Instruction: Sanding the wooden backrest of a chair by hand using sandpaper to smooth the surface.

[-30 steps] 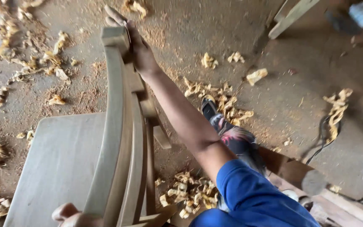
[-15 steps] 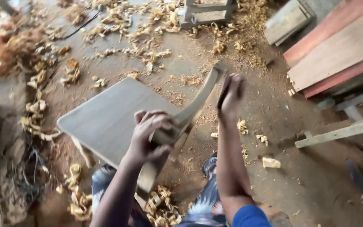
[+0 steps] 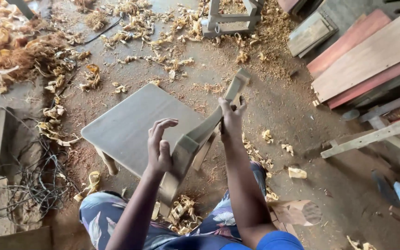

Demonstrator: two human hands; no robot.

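An unfinished pale wooden chair stands on the dusty floor in front of me, its flat seat toward the left and its curved backrest running from near my lap up to the right. My left hand rests against the near end of the backrest, fingers spread and curled, not clearly gripping. Farther along the rail, my right hand is closed around the backrest near its far end. My legs in patterned cloth show below.
Wood shavings cover the floor at the left and top. Stacked planks lie at the right, a small wooden frame at the top, tangled wire at the left, offcut blocks near my right leg.
My view has swung so the chair lies more to the left. My left hand has loosened from a grip on the backrest to open fingers; my right hand stays on the rail.
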